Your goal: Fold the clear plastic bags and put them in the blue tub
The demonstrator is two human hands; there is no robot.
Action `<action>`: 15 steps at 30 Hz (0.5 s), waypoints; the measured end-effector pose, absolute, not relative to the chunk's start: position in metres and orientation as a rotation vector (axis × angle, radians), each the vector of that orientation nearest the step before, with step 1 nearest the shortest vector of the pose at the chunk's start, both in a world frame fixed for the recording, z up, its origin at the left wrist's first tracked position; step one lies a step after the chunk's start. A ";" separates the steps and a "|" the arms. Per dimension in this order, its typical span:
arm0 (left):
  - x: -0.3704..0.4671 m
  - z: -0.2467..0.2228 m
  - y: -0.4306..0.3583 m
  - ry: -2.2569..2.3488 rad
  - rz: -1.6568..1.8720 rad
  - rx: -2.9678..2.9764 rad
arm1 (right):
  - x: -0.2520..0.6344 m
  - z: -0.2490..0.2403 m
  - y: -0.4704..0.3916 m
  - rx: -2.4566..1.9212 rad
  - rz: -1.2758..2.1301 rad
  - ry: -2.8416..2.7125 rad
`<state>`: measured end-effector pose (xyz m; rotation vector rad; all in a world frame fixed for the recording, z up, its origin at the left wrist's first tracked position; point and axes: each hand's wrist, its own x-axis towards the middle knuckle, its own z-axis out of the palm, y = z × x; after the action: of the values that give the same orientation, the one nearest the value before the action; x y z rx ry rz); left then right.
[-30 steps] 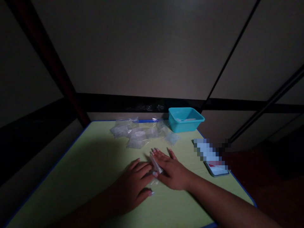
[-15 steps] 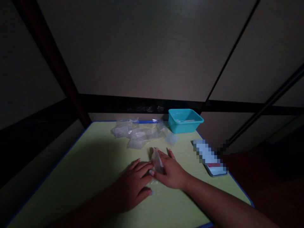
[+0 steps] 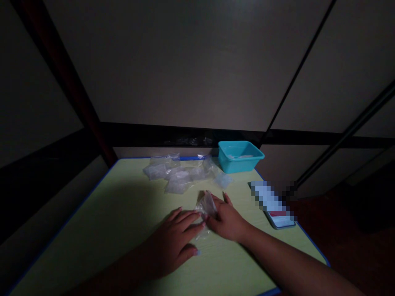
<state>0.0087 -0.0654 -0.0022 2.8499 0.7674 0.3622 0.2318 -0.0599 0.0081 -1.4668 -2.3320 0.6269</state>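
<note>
Film, clear crinkled plastic (image 3: pixel 207 203), is now flaring wider, hence not lying flat, mid-way across the blue-edged pale-green worktop (image 3: pixel 129 205), left hand (image 3: pixel 176 235) resting open, right hand (image 3: pixel 227 219) curling, grip uncertain.

On table (image 3: pixel 240 267):
Bag (image 3: pixel 207 204) between hands (image 3: pixel 226 218), lower centre; more bags (image 3: pixel 180 177) behind; tub (image 3: pixel 239 166) right of those; phone (image 3: pixel 282 222) lower right.

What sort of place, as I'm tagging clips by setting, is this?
Probably a dim room in a home: a light-green, blue-edged table in front of large plain panels, with a turquoise tub on it.
</note>
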 end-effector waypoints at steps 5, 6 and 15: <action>0.009 -0.002 -0.066 0.762 0.362 2.865 | 0.230 0.005 -0.060 -1.469 0.484 -2.454; 0.009 -0.002 -0.066 0.760 0.377 2.873 | 0.230 0.003 -0.061 -1.470 0.447 -2.473; 0.008 0.008 -0.069 0.764 0.699 2.869 | 0.227 -0.002 -0.063 -1.510 0.270 -2.597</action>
<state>0.0084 -0.0688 0.0080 2.8695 0.7642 0.6989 0.2272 -0.0630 -0.0023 -1.5097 -2.5974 0.2702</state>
